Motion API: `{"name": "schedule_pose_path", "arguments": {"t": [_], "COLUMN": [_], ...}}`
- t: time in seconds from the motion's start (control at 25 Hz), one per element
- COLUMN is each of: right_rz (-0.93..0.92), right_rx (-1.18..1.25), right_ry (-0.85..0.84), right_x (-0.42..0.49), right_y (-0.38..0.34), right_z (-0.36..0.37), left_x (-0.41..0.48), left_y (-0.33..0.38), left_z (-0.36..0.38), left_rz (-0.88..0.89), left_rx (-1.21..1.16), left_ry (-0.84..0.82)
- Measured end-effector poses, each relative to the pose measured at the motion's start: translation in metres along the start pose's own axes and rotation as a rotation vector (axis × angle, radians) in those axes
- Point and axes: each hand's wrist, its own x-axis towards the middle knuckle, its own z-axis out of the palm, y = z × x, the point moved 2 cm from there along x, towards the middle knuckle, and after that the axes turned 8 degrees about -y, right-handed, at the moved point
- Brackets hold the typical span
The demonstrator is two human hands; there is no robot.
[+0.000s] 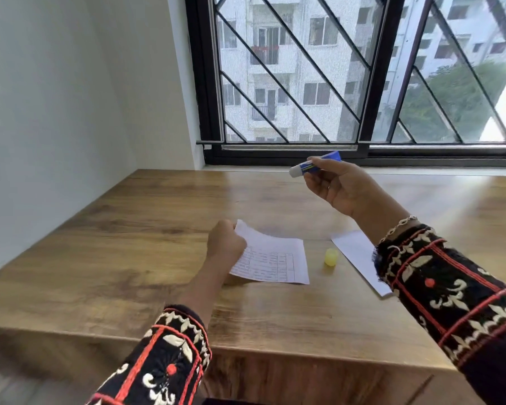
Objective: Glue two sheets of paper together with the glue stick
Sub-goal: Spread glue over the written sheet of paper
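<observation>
Two grasps: left hand pinches curling printed sheet, right hand clasps cylindrical glue stick.

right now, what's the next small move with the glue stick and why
Probably lower the glue stick, held raised by the right hand, onto the printed sheet: its yellow cap lies off on the table, its white tip is bare, and the left hand grips that sheet's corner.

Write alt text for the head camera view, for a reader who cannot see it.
A person's right hand holds an uncapped blue glue stick above a wooden table, while the left hand grips a corner of a printed sheet lying on it. A yellow cap stands between that sheet and a plain white sheet to its right.
</observation>
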Motion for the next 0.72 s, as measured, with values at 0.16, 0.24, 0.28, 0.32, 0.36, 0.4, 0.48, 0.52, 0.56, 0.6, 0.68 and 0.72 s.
{"name": "schedule_pose_path", "arguments": {"t": [0.16, 0.24, 0.28, 0.32, 0.36, 0.4, 0.48, 0.52, 0.56, 0.6, 0.68, 0.72], "right_rz": [0.048, 0.072, 0.084, 0.098, 0.116, 0.137, 0.179, 0.193, 0.201, 0.208, 0.214, 0.216], "right_rx": [-0.133, -0.203, -0.241, -0.293, -0.354, -0.41, -0.471, -0.479, -0.484, -0.492, -0.528, -0.553], "right_ry": [0.007, -0.006, -0.03, -0.061, -0.091, -0.114, -0.136, -0.141, -0.144, -0.144, -0.149, -0.158], "right_x": [0.005, 0.01, 0.013, 0.016, 0.019, 0.021, 0.025, 0.028, 0.031, 0.033, 0.037, 0.039], "right_y": [0.01, 0.018, 0.023, 0.03, 0.037, 0.045, 0.059, 0.065, 0.07, 0.075, 0.084, 0.088], "right_z": [-0.002, 0.002, 0.006, 0.009, 0.013, 0.017, 0.023, 0.027, 0.029, 0.032, 0.037, 0.04], "left_x": [-0.018, -0.027, -0.028, -0.029, -0.028, -0.027, -0.026, -0.026, -0.026, -0.026, -0.026, -0.026], "left_y": [0.014, 0.016, 0.016, 0.016, 0.017, 0.019, 0.021, 0.022, 0.022, 0.022, 0.02, 0.02], "left_z": [0.02, 0.033, 0.037, 0.039, 0.039, 0.039, 0.041, 0.043, 0.044, 0.045, 0.046, 0.046], "left_rz": [0.257, 0.227, 0.182, 0.147, 0.124, 0.115, 0.109, 0.108, 0.107, 0.109, 0.119, 0.124], "left_rx": [0.543, 0.533, 0.537, 0.554, 0.583, 0.614, 0.66, 0.672, 0.679, 0.685, 0.693, 0.699], "left_ry": [0.079, -0.125, -0.214, -0.271, -0.299, -0.314, -0.334, -0.343, -0.348, -0.352, -0.354, -0.353]}}
